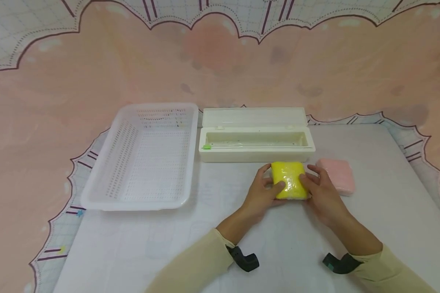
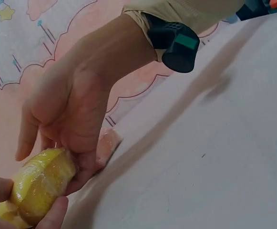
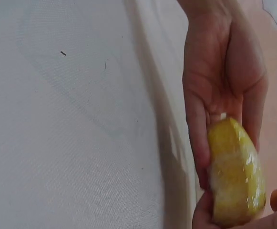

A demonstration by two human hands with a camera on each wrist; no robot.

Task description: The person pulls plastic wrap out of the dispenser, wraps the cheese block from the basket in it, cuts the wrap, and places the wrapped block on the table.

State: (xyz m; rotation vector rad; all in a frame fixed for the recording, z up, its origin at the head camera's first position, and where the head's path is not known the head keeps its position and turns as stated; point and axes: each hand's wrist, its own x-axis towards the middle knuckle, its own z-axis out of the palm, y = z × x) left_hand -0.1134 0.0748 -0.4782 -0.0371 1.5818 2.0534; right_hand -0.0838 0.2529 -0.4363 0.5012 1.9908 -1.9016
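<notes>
A yellow, square, puffy packet (image 1: pixel 289 179) in shiny clear wrap is held up between both hands, just in front of the cream box. My left hand (image 1: pixel 258 197) grips its left side, thumb on the front face. On the opposite side, my right hand (image 1: pixel 324 199) pinches the edge with its thumb on the front too. Both wrist views show the same yellow packet (image 2: pixel 45 183) edge-on, thick and rounded. Close behind the right hand a pink square packet (image 1: pixel 337 175) lies on the table, partly covered by the fingers.
A white perforated plastic basket (image 1: pixel 187 179) stands at the left. Behind the hands is a long cream box (image 1: pixel 256 156) with its lid (image 1: pixel 254 117) raised and a small green slider (image 1: pixel 207 147) on its front rim. A white sheet covers the table (image 1: pixel 161 252).
</notes>
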